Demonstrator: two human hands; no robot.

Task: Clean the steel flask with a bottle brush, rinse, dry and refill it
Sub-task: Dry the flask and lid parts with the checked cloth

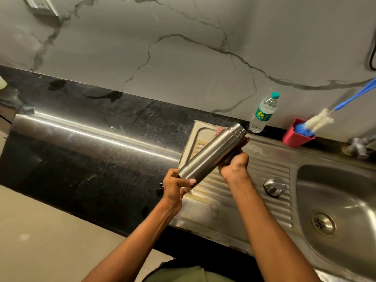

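Left hand (176, 185) grips the base of the steel flask (211, 153), held tilted over the drainboard (270, 174); right hand (234, 163) presses a dark cloth (243, 141) round its upper body. Looks like drying: rotate from the base, wipe up to the open neck. Cap (274, 186) lies on the drainboard; water bottle (264, 113) and bottle brush (319, 120) in the red cup (293, 137) stand behind.

Your right hand (234, 163) hides most of the dark cloth (242, 142) behind the steel flask (211, 152). The bottle brush (319, 121) handle and the tap (359, 148) run off the right edge; the plastic bottle (263, 113) label is unreadable.
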